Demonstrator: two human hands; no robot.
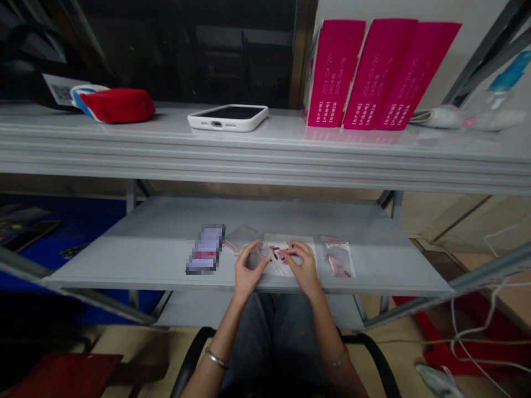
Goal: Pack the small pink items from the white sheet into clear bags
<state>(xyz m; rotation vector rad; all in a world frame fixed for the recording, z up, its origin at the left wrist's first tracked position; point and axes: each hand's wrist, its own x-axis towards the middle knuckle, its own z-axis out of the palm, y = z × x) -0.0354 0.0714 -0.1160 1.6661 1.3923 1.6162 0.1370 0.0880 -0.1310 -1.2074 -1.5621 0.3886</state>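
A white sheet [309, 262] lies on the grey lower shelf, with several small pink and dark pieces [276, 254] scattered over its middle. On its left side my left hand [248, 271] curls, thumb and forefinger holding a clear zip bag [256, 258] with a pinkish edge. My right hand [305, 266] reaches in from the right, its fingertips pinched together right at the small pieces; what they grip is too small to make out. Another clear zip bag [338, 258] with pinkish contents rests to the right. Behind my left hand lies a flat clear bag [243, 235].
A phone with a blurred screen [206, 249] lies left of the bags. The raised upper shelf [174, 152] holds a white-cased phone [228, 117], a red pouch [120, 105], pink boxes [336, 74] and a spray bottle [489, 105]. White cables [456, 326] hang at the right.
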